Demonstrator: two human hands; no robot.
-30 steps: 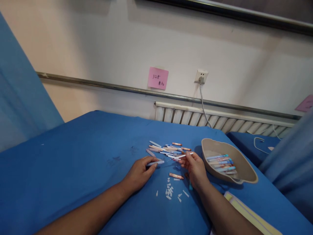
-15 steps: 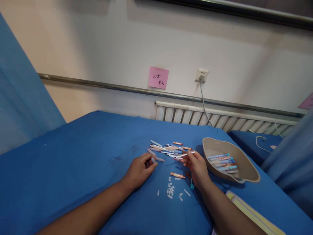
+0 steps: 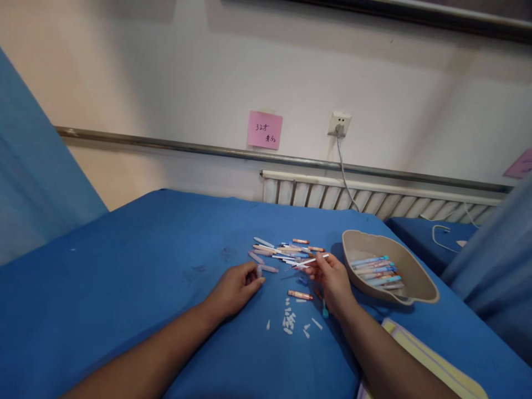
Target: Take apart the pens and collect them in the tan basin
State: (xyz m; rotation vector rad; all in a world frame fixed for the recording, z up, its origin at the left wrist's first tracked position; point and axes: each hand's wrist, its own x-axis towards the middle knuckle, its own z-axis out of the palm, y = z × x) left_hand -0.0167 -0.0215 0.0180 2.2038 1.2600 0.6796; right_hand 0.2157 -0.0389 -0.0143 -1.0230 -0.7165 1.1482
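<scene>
- At far left a light blue curtain (image 3: 37, 172) hangs beside the bench (image 3: 145, 266), which has a plain blue covering.
- My left hand (image 3: 233, 291) is above the bench, and its thumb and forefinger pinch a pale tube (image 3: 260, 271). The tube points nearly toward me, so I see it short. Whether this hand also rests on the bench, I cannot tell.
- Above, a pink note (image 3: 265, 130) with handwriting is on the wall.
- Just beyond my fingers lies a loose pile of pen parts (image 3: 286, 250), in pale blue, lilac, peach and white, with some orange ends.
- Nearer to me, many small white pieces (image 3: 288, 321) are scattered, most of them in one cluster.
- Just beyond this cluster lies an orange patterned piece (image 3: 300, 295), on its side.
- The fingers of my right hand (image 3: 334, 280) pinch a thin white stick (image 3: 312, 260), tilted, with its dark tip toward the left hand. The two held things are apart.
- Under this hand a turquoise piece (image 3: 325, 310) is partly visible.
- At right a tan basket (image 3: 421, 277) stands on the bench, and several pens (image 3: 376, 272) lie inside it, side by side.
- Nearer to me, a yellow flat thing (image 3: 436, 357) lies partly behind my right forearm.
</scene>
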